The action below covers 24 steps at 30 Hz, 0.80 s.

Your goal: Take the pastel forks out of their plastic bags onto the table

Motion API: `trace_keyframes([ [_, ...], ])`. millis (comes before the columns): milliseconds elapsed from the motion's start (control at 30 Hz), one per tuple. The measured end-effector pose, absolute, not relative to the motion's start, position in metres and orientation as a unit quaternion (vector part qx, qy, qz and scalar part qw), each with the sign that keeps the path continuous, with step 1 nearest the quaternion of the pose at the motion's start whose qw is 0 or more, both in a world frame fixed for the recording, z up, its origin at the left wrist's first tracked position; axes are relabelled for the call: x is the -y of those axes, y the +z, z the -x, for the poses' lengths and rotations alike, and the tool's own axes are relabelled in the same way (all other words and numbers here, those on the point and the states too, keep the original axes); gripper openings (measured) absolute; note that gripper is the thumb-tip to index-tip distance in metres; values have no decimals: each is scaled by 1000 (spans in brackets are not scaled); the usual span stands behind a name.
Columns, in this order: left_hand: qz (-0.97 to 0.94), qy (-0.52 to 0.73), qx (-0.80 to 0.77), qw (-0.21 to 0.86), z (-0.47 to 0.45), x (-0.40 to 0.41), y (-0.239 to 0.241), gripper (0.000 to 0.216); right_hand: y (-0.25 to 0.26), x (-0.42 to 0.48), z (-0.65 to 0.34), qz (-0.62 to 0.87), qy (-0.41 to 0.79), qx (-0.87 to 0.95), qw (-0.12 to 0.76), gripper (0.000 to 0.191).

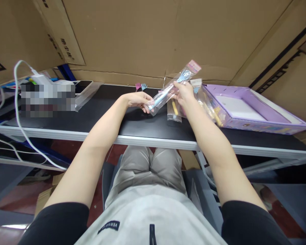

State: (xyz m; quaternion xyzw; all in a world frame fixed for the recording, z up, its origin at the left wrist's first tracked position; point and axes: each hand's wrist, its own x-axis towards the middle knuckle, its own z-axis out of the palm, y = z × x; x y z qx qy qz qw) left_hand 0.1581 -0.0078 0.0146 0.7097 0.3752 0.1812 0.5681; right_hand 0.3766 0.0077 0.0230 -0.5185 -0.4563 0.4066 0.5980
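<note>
Both of my hands hold a light blue back scratcher (pixel 162 97) in a clear plastic bag with a pink header, tilted up to the right above the black table. My left hand (pixel 139 100) pinches the lower end of the bag. Nearer the hand-shaped head, my right hand (pixel 185 92) is closed around the upper part. Below and beside that hand lie more bagged back scratchers (pixel 174 108), some with yellow handles. Past my left hand stand a pink hand-shaped head (pixel 138 86) and a blue hand-shaped head (pixel 144 86); their handles are mostly hidden.
An open purple box (pixel 265 127) sits on the right of the table (pixel 148 127). On the left are a white cable (pixel 16 88), a white charger (pixel 42 79) and a blurred-out item (pixel 48 100). Cardboard walls (pixel 142 41) close off the back.
</note>
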Motion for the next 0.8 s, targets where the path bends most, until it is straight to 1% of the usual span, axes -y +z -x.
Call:
trace_keyframes([
  [133, -710, 163, -388, 564, -159, 9, 15, 31, 22, -4, -374, 513, 433, 446, 591, 29],
  [300, -708, 157, -398, 563, -161, 11, 16, 24, 24, -6, -377, 506, 431, 455, 593, 30],
  [433, -712, 151, -390, 564, -161, 10, 16, 19, 24, -8, -379, 503, 428, 454, 598, 28],
  [567, -720, 145, -378, 565, -159, 5, 14, 22, 25, -10, -380, 510, 415, 454, 601, 26],
  [700, -721, 154, -375, 562, -158, 4, 14, 30, 27, -12, -382, 515, 402, 463, 598, 26],
  [800, -717, 162, -375, 565, -158, 6, 15, 36, 30, -12, -386, 520, 392, 459, 604, 22],
])
